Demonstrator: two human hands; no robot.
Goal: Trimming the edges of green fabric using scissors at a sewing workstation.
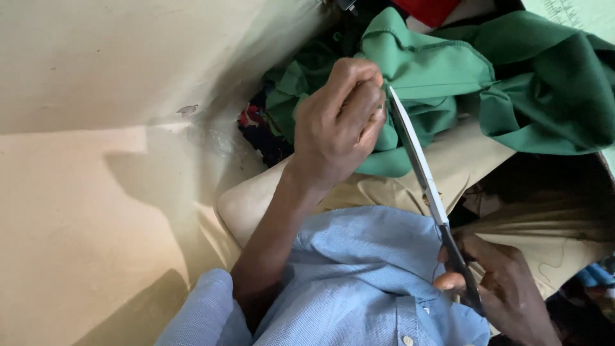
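My left hand [339,122] is closed on a fold of green fabric [448,70], pinching it near the upper middle of the view. My right hand [506,288] grips the dark handles of long silver scissors [419,160] at the lower right. The blades point up and to the left, with the tip right beside my left hand's fingers at the green fabric's edge. The blades look closed or nearly so. A light blue shirt [359,275] covers my chest and left sleeve at the bottom.
Beige cloth [461,154] lies under the green fabric and over my lap. Dark patterned scraps [262,128] sit against a cream wall [96,160] on the left. A red piece [429,9] shows at the top edge.
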